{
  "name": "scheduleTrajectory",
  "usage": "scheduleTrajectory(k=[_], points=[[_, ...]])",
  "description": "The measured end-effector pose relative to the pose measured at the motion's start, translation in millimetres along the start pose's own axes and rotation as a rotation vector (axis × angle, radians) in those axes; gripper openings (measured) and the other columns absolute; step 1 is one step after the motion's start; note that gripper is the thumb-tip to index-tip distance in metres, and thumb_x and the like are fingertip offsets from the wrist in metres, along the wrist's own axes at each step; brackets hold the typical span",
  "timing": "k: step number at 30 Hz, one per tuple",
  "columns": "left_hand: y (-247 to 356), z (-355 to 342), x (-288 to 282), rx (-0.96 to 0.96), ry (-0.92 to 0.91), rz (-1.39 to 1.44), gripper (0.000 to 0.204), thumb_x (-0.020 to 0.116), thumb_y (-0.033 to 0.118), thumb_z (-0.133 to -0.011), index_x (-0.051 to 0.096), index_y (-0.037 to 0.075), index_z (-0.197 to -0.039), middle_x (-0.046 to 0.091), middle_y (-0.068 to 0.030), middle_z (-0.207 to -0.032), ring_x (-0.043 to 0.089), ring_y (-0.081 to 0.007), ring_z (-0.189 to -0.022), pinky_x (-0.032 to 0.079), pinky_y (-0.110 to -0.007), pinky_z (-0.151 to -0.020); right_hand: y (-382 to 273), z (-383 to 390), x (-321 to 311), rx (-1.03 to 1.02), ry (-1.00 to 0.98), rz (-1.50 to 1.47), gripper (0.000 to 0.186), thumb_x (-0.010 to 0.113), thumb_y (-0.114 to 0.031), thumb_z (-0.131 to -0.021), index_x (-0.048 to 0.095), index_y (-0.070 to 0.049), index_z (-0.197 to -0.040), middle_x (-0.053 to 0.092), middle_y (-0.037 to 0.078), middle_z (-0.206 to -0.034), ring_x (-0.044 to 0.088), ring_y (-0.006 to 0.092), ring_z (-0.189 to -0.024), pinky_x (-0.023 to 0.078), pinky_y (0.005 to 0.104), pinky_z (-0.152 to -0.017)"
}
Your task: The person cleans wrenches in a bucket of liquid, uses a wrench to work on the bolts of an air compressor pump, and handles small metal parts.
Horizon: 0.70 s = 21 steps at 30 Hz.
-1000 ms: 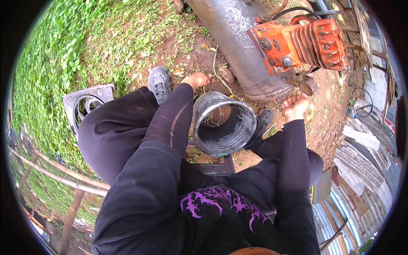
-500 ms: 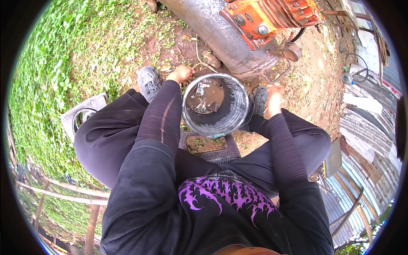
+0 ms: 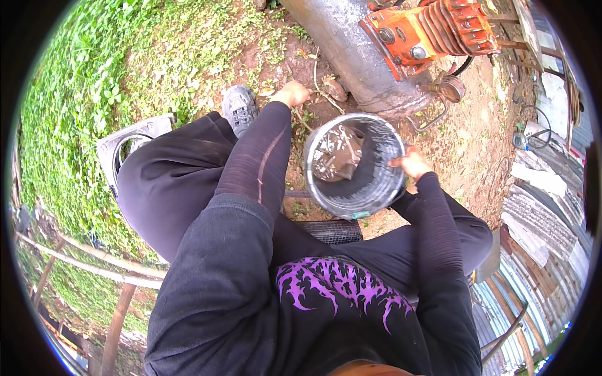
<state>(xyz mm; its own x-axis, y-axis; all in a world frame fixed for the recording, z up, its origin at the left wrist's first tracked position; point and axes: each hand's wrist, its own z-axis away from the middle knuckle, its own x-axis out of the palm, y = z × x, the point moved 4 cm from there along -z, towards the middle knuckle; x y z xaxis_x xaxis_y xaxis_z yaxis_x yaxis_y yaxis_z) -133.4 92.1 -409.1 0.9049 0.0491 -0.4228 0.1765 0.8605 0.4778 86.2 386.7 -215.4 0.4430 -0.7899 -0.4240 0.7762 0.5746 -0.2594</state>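
Note:
My right hand (image 3: 409, 163) grips the rim of a dark, scuffed bucket (image 3: 389, 191) standing tilted between my legs; inside it lie murky brown liquid (image 3: 332, 156) and pieces I cannot clearly make out. My left hand (image 3: 292, 94) is curled beyond the bucket's left side, near a pale stick or cord (image 3: 320, 88) on the dirt; what its fingers hold is unclear. Just beyond both hands lies a rusty grey metal tank (image 3: 351, 62), topped by an orange finned compressor head (image 3: 439, 34) with a small round fitting (image 3: 451, 88) at the tank's near end.
A black mesh crate (image 3: 332, 230) sits under the bucket's near side. A grey metal piece (image 3: 113, 150) lies on grass at left, above a pole railing (image 3: 94, 272). Weathered corrugated sheets (image 3: 533, 219) and a looped cable (image 3: 539, 125) are at right. My shoe (image 3: 238, 109) rests on the ground.
My right hand has moved onto the bucket's rim, and the bucket has shifted right and tipped slightly. My left hand stays curled near the pale stick or cord.

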Motion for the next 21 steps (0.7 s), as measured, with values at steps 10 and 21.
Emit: scheduleTrajectory(k=[10,21], points=[[-20,0,-28,-0.214,0.157,-0.001,0.048,0.05,0.028,-0.09,0.066,-0.001,-0.124,0.061,-0.0211,-0.134,0.059,-0.0331,-0.125,0.047,-0.039,-0.106,5,64,-79,0.097,0.021,0.067,0.039,0.082,-0.006,-0.067,0.067,0.01,-0.098,0.074,0.017,-0.091,0.071,0.0233,-0.08,0.055,0.0348,-0.079],[-106,17,7,-0.441,0.362,0.191,0.039,0.059,0.032,-0.089,0.072,0.0,-0.107,0.073,-0.0183,-0.098,0.073,-0.0268,-0.09,0.056,-0.037,-0.081,25,95,-125,0.016,0.036,-0.426,0.044,0.072,0.007,-0.068,0.061,0.008,-0.111,0.075,0.016,-0.088,0.073,0.024,-0.083,0.058,0.0348,-0.08]])
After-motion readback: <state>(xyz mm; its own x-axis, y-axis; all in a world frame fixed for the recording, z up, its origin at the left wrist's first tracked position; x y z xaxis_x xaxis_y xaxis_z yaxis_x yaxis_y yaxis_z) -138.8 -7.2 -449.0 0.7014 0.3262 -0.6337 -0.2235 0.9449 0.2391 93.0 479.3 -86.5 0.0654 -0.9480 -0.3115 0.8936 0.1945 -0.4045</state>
